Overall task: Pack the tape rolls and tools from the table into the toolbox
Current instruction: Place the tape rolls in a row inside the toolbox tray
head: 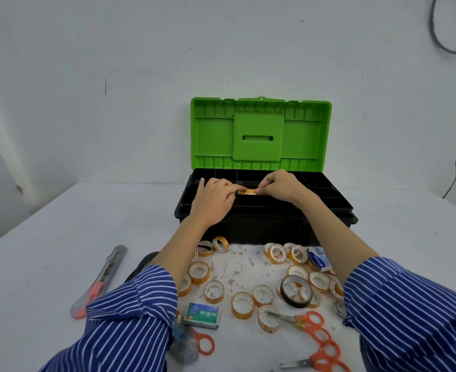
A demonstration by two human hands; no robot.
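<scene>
**Tape going into the tray, most of the pile still out**

Step in hand: setting small tape rolls into the toolbox (264, 210). Both hands are over the black divided tray at the box's centre. Left hand (216, 198) and right hand (280, 187) pinch an orange-patterned tape piece (247, 191) from either end, fingertips closed narrow on it. It looks like one or two rolls seen edge-on; the view is too small to be sure.

Containers: green lid (260, 132) stands upright at 12 o'clock, tipped back toward the wall. The tray compartments visible around the hands read dark and bare; what lies under the hands I cannot tell.

On the table (47, 251), toward 6 o'clock from the box: loose tape rolls (243, 304) scattered in a band, a larger dark roll (296, 291) at about 5 o'clock, lying over some of the small ones. Staple box (201, 315) near the left sleeve. Orange-handled scissors (312, 323) at 5 o'clock, a further pair below them. Utility knife (103, 277) well apart at 8 o'clock. Blue packet (319, 259) just in front of the box.

Next move, as I judge it: seat the held tape in a compartment, let go, then reach back for more rolls. Task is at an early stage.
</scene>
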